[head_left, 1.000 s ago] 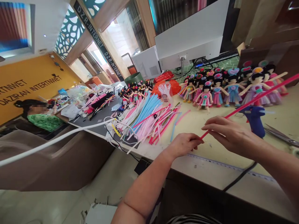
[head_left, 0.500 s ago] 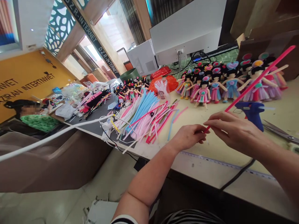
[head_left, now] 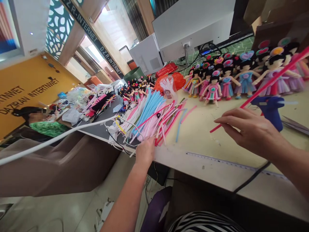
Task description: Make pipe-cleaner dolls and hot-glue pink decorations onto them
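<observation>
Left hand (head_left: 145, 151) has let go of the red stem (head_left: 265, 85) and dropped to the near edge of the pile (head_left: 149, 117), fingers among the strands; gripping or not, I cannot tell. Right hand (head_left: 248, 129) alone pinches the red stem, slanting over the table (head_left: 207, 129). Selecting, I'd judge; lifting one strand calls for a fine pinch.

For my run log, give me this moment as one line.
left hand: touching stem pile | right hand: holds red stem, tilted up rightward | beside it: glue gun | behind: dolls
</observation>
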Demonstrator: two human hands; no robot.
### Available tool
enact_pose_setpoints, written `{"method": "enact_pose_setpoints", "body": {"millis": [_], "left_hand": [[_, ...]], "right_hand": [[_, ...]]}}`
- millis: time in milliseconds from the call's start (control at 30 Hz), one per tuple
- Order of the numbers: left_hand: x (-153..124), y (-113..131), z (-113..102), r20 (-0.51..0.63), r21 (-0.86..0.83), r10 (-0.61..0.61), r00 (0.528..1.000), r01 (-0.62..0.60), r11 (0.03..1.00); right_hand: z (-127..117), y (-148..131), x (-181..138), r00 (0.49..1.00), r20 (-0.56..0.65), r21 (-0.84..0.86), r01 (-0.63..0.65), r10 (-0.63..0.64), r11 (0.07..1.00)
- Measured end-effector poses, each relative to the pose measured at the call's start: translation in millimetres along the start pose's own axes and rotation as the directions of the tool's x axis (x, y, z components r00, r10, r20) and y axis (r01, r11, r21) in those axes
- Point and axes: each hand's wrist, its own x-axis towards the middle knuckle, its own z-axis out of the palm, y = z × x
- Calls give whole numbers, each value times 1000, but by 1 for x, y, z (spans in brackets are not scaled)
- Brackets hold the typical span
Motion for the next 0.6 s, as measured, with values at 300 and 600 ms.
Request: {"method": "enact_pose_setpoints", "body": {"millis": [300,600], "left_hand": [[0,-5,13,39,181,49,998,-55,982],[2,-7,15,71,198,19,997,-32,980]], "right_hand": [[0,-4,0,1000,14,34,5,-6,999],[0,-9,1,998,43,33,-41,40,999]]}}
